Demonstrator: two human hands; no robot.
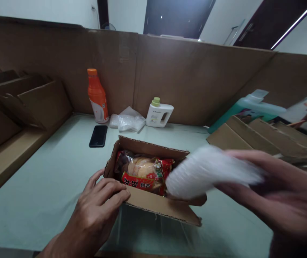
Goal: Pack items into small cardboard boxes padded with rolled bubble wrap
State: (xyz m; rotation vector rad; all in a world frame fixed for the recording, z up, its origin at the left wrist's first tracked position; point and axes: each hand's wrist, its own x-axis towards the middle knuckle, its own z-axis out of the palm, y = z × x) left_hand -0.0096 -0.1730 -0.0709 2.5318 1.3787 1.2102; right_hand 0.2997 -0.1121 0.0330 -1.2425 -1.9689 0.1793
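Observation:
A small open cardboard box (156,201) stands on the table with a red and clear packet of round snacks (142,170) inside. My left hand (97,204) grips the box at its near left corner, fingers bent over the flap. In my right hand (277,190), smeared by motion, is a white wad that looks like bubble wrap (196,172). The wad hangs over the right end of the box and hides part of that end and of the packet.
Along the back cardboard wall stand an orange bottle (97,95), folded bubble wrap (130,120) and a white jug (159,114). A phone (98,136) lies at left. Cardboard boxes (43,104) flank the left; a green-blue jug (239,107) and more cardboard (228,134) stand at right.

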